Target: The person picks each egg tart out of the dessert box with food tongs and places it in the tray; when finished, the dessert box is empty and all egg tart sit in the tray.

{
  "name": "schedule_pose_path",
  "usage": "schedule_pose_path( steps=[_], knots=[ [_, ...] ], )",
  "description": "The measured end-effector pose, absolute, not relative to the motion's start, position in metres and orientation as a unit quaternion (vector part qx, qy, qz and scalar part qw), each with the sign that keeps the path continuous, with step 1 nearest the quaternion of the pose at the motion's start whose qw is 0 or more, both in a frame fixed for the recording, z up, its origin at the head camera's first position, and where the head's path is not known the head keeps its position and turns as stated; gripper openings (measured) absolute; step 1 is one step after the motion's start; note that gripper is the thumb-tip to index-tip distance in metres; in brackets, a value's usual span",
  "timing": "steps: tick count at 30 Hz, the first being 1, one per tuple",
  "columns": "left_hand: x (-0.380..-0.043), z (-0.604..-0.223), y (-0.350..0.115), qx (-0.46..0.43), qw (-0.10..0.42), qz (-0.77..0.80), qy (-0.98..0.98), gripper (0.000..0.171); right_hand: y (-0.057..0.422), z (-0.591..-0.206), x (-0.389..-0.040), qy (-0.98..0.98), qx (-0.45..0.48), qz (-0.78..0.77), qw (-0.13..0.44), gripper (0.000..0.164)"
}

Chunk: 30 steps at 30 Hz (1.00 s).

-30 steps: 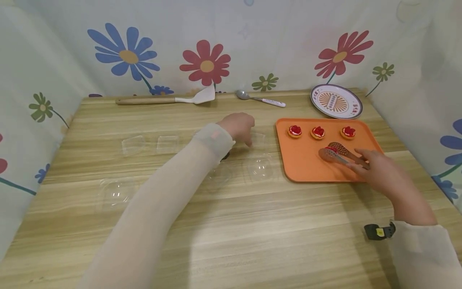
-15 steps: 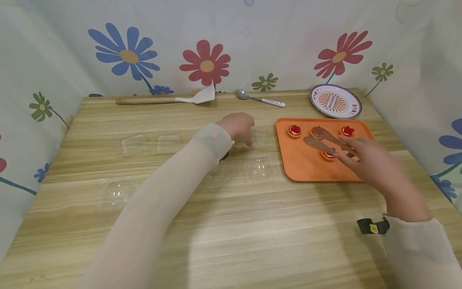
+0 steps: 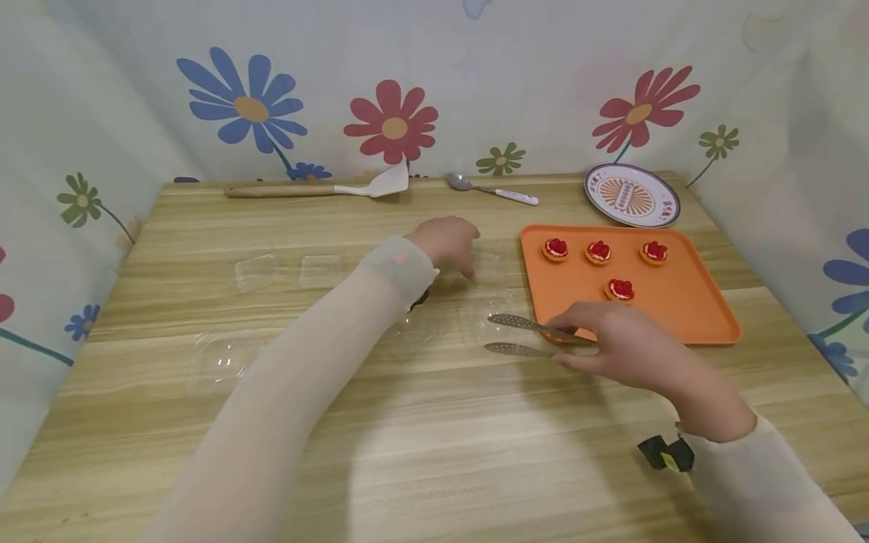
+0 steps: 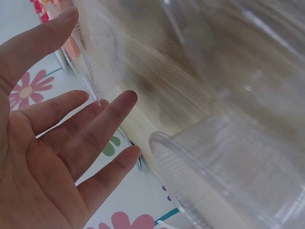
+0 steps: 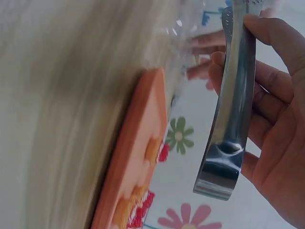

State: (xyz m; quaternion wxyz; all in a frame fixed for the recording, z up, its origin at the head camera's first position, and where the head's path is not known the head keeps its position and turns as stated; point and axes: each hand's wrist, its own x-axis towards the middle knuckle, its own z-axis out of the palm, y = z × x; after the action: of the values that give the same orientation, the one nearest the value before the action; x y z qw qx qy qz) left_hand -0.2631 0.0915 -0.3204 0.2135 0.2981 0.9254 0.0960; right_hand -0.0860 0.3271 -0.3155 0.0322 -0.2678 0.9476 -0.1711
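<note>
My right hand (image 3: 631,347) grips metal tongs (image 3: 521,323) with perforated tips, fingers and thumb on the two arms. The tips stand apart, point left over the front edge of a clear plastic container (image 3: 498,302) and have nothing between them. In the right wrist view, the bent end of the tongs (image 5: 221,167) faces the camera. Several small red-topped tarts (image 3: 600,252) sit on an orange tray (image 3: 706,317): three in a back row, one nearer the front. My left hand (image 3: 444,245) is beside the containers; in the left wrist view its fingers (image 4: 109,117) are spread, near clear plastic walls.
More clear plastic containers (image 3: 227,358) stand on the wooden table (image 3: 434,467) to the left, partly behind my left sleeve (image 3: 326,362). Along the back lie a spatula (image 3: 285,190), a spoon (image 3: 502,194) and a plate (image 3: 633,195). Flowered cloth (image 3: 543,83) surrounds the table.
My right hand and the tongs have moved left and toward me, from over the tarts to the tray's front-left corner. The front tart stays on the tray. My left hand has hardly moved.
</note>
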Motion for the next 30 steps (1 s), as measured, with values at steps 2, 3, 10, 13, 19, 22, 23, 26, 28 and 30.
schedule_pose_path(
  steps=[2,3,10,13,19,22,23,26,28,30],
  knots=[
    [-0.264,-0.322,0.090,0.300,0.211,0.100,0.925,0.074,0.322,-0.318,-0.085,0.944,-0.289,-0.158,0.025,0.033],
    [-0.264,-0.323,0.089,0.300,0.210,0.102,0.925,0.074,0.319,-0.319,-0.085,0.942,-0.299,-0.153,0.023,0.033],
    [-0.259,-0.315,0.081,0.306,0.185,0.131,0.924,0.070,0.307,-0.326,-0.081,0.930,-0.343,-0.133,0.012,0.033],
    [-0.253,-0.307,0.075,0.310,0.178,0.138,0.924,0.071,0.303,-0.330,-0.080,0.932,-0.340,-0.123,0.022,0.033],
    [-0.239,-0.291,0.054,0.309,0.177,0.156,0.921,0.071,0.297,-0.335,-0.079,0.936,-0.329,-0.115,0.040,0.033],
    [-0.233,-0.283,0.040,0.303,0.170,0.165,0.923,0.071,0.295,-0.338,-0.079,0.939,-0.322,-0.111,0.042,0.035],
    [-0.232,-0.281,0.034,0.299,0.167,0.169,0.924,0.072,0.294,-0.339,-0.079,0.940,-0.320,-0.110,0.044,0.035],
    [-0.229,-0.275,0.016,0.282,0.148,0.184,0.930,0.075,0.292,-0.342,-0.080,0.942,-0.314,-0.108,0.052,0.037],
    [-0.227,-0.271,0.003,0.271,0.130,0.190,0.935,0.081,0.291,-0.343,-0.080,0.942,-0.313,-0.109,0.059,0.036],
    [-0.226,-0.266,-0.009,0.259,0.107,0.191,0.940,0.087,0.290,-0.344,-0.080,0.942,-0.312,-0.109,0.065,0.036]
  ],
)
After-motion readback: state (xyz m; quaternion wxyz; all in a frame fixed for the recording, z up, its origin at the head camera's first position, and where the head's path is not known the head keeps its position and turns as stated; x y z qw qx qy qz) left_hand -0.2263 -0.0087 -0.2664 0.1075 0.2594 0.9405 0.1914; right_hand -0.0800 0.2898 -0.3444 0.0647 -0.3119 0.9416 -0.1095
